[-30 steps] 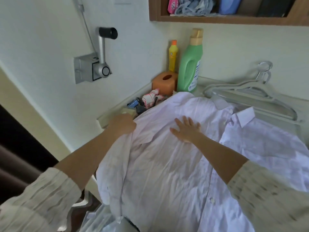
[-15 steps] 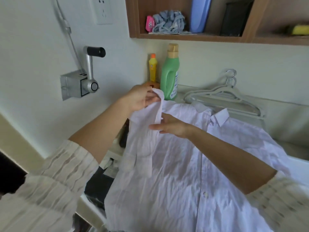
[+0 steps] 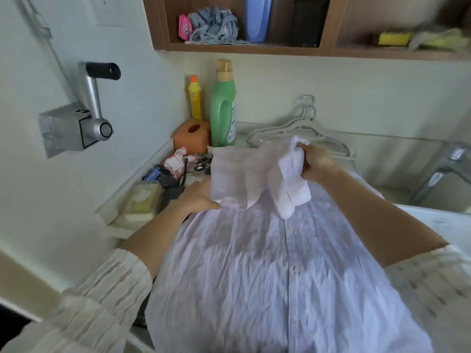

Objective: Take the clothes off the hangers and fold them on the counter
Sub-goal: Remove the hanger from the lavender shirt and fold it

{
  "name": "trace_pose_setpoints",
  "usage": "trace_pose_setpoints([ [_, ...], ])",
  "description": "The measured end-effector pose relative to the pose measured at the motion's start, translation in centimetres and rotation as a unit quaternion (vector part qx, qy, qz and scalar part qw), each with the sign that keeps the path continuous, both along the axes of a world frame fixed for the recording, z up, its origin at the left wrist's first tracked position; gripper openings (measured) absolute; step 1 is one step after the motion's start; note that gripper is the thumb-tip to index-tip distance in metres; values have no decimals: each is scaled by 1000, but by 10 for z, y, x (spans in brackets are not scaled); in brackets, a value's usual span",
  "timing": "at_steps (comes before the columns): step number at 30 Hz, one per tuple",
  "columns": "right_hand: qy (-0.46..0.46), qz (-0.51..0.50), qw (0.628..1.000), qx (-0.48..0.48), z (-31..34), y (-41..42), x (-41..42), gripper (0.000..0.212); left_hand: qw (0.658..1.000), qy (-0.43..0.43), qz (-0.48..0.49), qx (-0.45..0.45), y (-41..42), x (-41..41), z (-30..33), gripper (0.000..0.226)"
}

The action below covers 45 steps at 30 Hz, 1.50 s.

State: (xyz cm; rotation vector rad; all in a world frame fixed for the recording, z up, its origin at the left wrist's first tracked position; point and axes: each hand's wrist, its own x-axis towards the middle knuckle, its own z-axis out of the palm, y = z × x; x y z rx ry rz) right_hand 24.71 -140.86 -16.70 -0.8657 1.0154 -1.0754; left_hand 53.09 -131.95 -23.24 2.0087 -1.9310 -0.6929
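A: Where does the shirt (image 3: 267,271) lie at this point?

B: Face up on the surface (image 3: 433,225), buttoned front showing, body spread toward the person. It is off its hanger; the empty hangers (image 3: 300,131) lie just beyond the right hand.

A: And the hands?

B: The right hand (image 3: 317,163) has its fingers curled round the sleeve (image 3: 257,169), gripping it near the cuff and holding it raised above the collar end. The left hand (image 3: 197,197) rests at the shoulder seam on its own side, thumb and fingers nipping the cloth where the fold line should run.

A: So the step is folding that sleeve across?

B: I'd judge so. To do it well, keep the left hand pinning the shoulder so the body doesn't drag, draw the sleeve taut, and lay it straight over the front toward the right hand's side. Then smooth it flat from the left hand outward.

A: Anything to mind?

B: The clutter (image 3: 175,169) just beyond the left hand, and the green bottle (image 3: 224,110) behind it. A loose sweep of cloth could catch them. The fabric looks thin and creased, so it will likely bunch unless held tight.
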Motion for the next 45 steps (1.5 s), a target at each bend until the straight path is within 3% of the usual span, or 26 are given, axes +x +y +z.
trace_pose_setpoints([
  [2, 16, 28, 999, 12, -3, 12, -4, 21, 995, -98, 3, -14, -5, -1, -22, 70],
  [7, 29, 42, 999, -6, 20, 42, -26, 31, 977, -173, 12, -125, -6, 0, -38, 18],
  [9, 89, 38, 995, -7, 21, 51, -44, 33, 967, -187, 43, -167, -5, 11, -35, 12],
  [13, 214, 45, 973, 73, 3, 79, -85, 31, 961, -185, 96, -183, -2, 37, -33, 15],
  [15, 260, 96, 952, 128, -15, 93, -100, 66, 963, -190, 92, -165, 0, 42, -37, 15],
  [17, 303, 167, 925, 160, -26, 110, -107, 81, 965, -193, 88, -155, 2, 39, -38, 18],
  [18, 304, 193, 920, 156, -28, 118, -109, 75, 964, -199, 83, -154, 3, 36, -38, 19],
  [20, 268, 181, 940, 107, -27, 131, -113, 45, 961, -223, 67, -152, 6, 28, -38, 21],
  [23, 187, 176, 961, 102, -31, 143, -124, 49, 951, -268, 54, -143, 11, 22, -37, 23],
  [26, 269, 189, 922, 203, -51, 156, -129, 24, 952, -281, 45, -112, 13, 22, -37, 23],
  [30, 388, 218, 864, 236, -72, 171, -134, 16, 954, -296, 43, -28, 14, 9, -27, 30],
  [33, 412, 225, 851, 235, -73, 179, -137, 25, 956, -277, 67, -69, 17, -9, -21, 32],
  [36, 383, 198, 871, 235, -73, 186, -136, 47, 970, -176, -18, -169, 18, -40, -24, 38],
  [39, 378, 209, 876, 215, -77, 196, -139, 53, 984, -119, -112, -66, 27, -78, -36, 54],
  [41, 405, 240, 861, 195, -76, 204, -143, 49, 974, -176, -136, 33, 36, -93, -50, 63],
  [45, 381, 320, 847, 184, -79, 214, -153, 66, 960, -243, -127, 49, 43, -96, -61, 65],
])
